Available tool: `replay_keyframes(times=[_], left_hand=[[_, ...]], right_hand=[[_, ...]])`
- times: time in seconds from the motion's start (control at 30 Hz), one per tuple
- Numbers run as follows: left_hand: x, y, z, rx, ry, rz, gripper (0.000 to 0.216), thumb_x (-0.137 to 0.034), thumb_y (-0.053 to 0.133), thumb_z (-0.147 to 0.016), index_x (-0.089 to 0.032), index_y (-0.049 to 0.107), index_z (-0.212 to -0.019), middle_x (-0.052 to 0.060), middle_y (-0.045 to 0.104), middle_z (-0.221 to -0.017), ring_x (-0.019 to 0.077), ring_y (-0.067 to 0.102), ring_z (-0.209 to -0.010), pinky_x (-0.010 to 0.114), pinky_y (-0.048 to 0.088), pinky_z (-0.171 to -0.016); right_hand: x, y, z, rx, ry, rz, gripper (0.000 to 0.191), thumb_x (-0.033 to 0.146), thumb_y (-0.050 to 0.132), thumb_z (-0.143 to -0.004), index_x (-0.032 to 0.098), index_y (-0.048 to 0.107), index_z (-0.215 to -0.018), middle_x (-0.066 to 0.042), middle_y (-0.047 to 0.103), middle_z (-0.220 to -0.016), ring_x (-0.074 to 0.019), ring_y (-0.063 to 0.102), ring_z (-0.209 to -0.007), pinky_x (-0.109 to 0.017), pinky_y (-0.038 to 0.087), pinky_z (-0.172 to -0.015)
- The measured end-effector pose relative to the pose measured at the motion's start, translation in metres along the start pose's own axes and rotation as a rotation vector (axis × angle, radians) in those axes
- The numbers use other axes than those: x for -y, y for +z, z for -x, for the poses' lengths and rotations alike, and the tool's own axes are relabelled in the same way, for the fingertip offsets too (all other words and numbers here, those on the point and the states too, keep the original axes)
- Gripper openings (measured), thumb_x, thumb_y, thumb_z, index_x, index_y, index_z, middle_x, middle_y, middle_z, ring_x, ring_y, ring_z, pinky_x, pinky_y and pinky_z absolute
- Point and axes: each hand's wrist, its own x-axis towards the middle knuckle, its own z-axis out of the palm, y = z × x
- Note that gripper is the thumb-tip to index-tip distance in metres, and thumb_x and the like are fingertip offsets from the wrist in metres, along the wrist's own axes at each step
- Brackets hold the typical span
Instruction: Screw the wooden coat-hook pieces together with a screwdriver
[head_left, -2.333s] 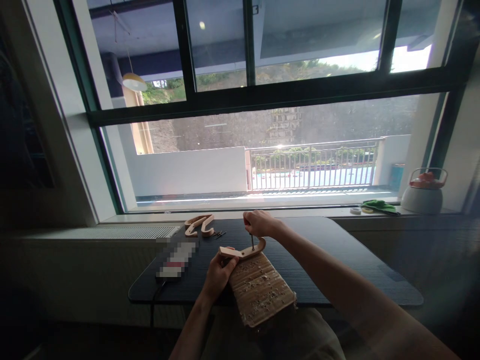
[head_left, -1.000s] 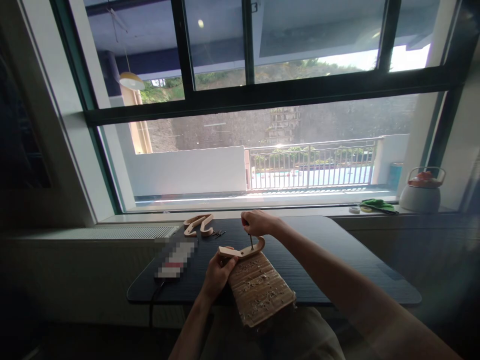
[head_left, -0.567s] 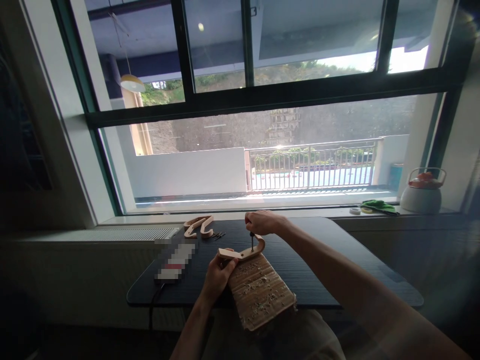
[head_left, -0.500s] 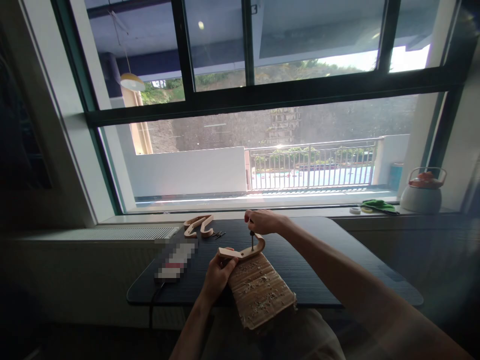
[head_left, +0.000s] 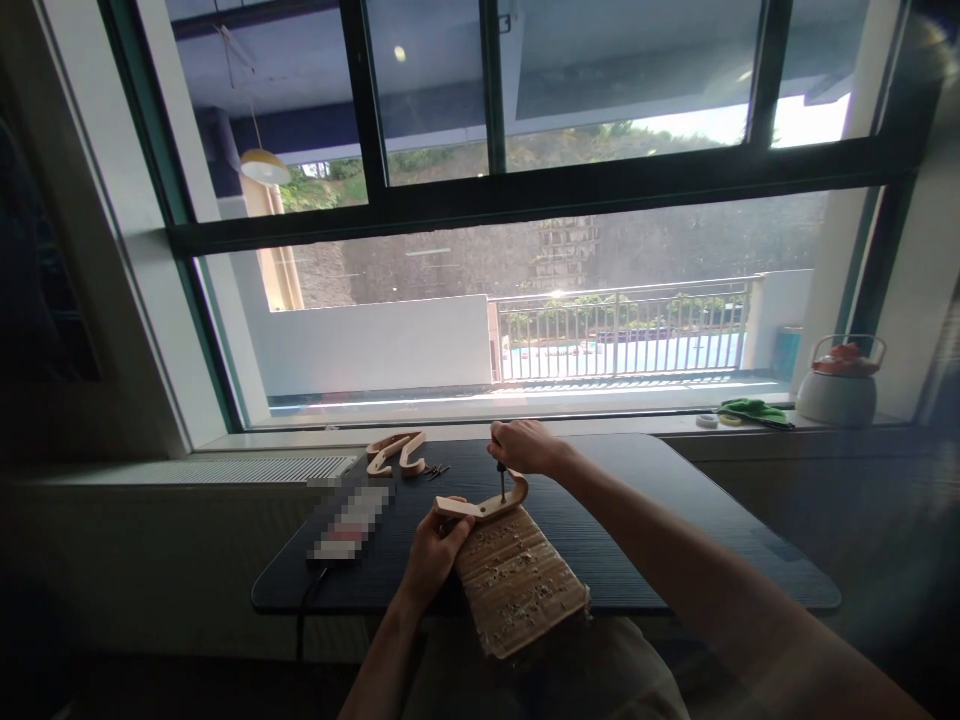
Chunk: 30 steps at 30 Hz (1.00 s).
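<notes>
My right hand (head_left: 523, 445) is closed around the handle of a screwdriver (head_left: 502, 484), held upright. Its tip meets a pale wooden hook (head_left: 491, 508) with a curled right end and a dark hole beside the tip. Whether a screw sits under the tip is too small to tell. The hook lies across the far end of a rough wooden board (head_left: 525, 585) with splintered edges and torn bits on its face. My left hand (head_left: 439, 545) grips the hook's straight left part, thumb on the near side, against the board's corner.
On the dark table (head_left: 637, 540), more wooden hooks (head_left: 397, 453) lie at the back left beside several small screws (head_left: 436, 470). A blurred-out box-like item (head_left: 351, 525) with a cable sits at left. The windowsill bears a green glove-like cloth (head_left: 752, 412) and a white kettle (head_left: 837, 395).
The view has shifted very slightly. Both hands, the screwdriver and the hook keep nearly the same places.
</notes>
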Motion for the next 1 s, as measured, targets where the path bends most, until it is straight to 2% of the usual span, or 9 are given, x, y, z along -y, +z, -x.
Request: replay_keyframes(times=[0.13,0.27,0.7,0.87,1.0], left_hand=[[-0.0016,-0.0002,0.0011,0.006,-0.013,-0.011,0.034,-0.037,0.065,-0.066,-0.016,0.062,-0.093,0.005,0.067,-0.09,0.0212,0.061,-0.086,0.032,0.048,-0.077],[-0.0017,0.0003,0.0009,-0.014,-0.013,0.004,0.034,-0.037,0.066,-0.064,-0.016,0.063,-0.09,0.005,0.068,-0.089,0.0215,0.061,-0.085,0.033,0.048,-0.078],[-0.0006,0.0003,0.0005,-0.001,0.012,0.019,0.031,-0.036,0.066,-0.065,-0.017,0.063,-0.089,0.005,0.068,-0.088,0.0211,0.062,-0.084,0.032,0.049,-0.075],[-0.0005,-0.0001,0.0004,-0.009,0.028,-0.002,0.032,-0.036,0.066,-0.065,-0.017,0.064,-0.09,0.005,0.068,-0.088,0.0211,0.061,-0.085,0.032,0.048,-0.077],[-0.002,0.0,0.0005,-0.008,0.013,0.005,0.032,-0.036,0.066,-0.064,-0.016,0.064,-0.089,0.005,0.068,-0.088,0.0215,0.062,-0.084,0.032,0.048,-0.077]], right_hand=[[0.0031,-0.0043,-0.0007,0.026,-0.037,-0.001,0.029,0.034,0.037,-0.085,0.017,0.06,-0.091,-0.01,0.066,-0.089,-0.0182,0.061,-0.072,-0.024,0.037,-0.056],[0.0034,-0.0036,-0.0012,0.042,-0.081,-0.018,0.027,0.031,0.036,-0.086,0.019,0.057,-0.099,-0.008,0.066,-0.091,-0.0161,0.06,-0.072,-0.023,0.037,-0.057],[0.0036,0.0007,-0.0006,0.027,-0.027,-0.018,0.034,0.033,0.031,-0.089,0.014,0.056,-0.102,-0.014,0.065,-0.089,-0.0195,0.061,-0.073,-0.026,0.039,-0.059],[-0.0011,-0.0057,0.0005,0.094,-0.051,-0.053,0.029,0.033,0.036,-0.086,0.017,0.059,-0.094,-0.009,0.066,-0.087,-0.0159,0.06,-0.068,-0.023,0.037,-0.054],[-0.0021,-0.0062,0.0004,0.094,-0.08,-0.078,0.028,0.031,0.038,-0.085,0.02,0.056,-0.104,-0.006,0.067,-0.09,-0.0146,0.06,-0.07,-0.021,0.035,-0.053]])
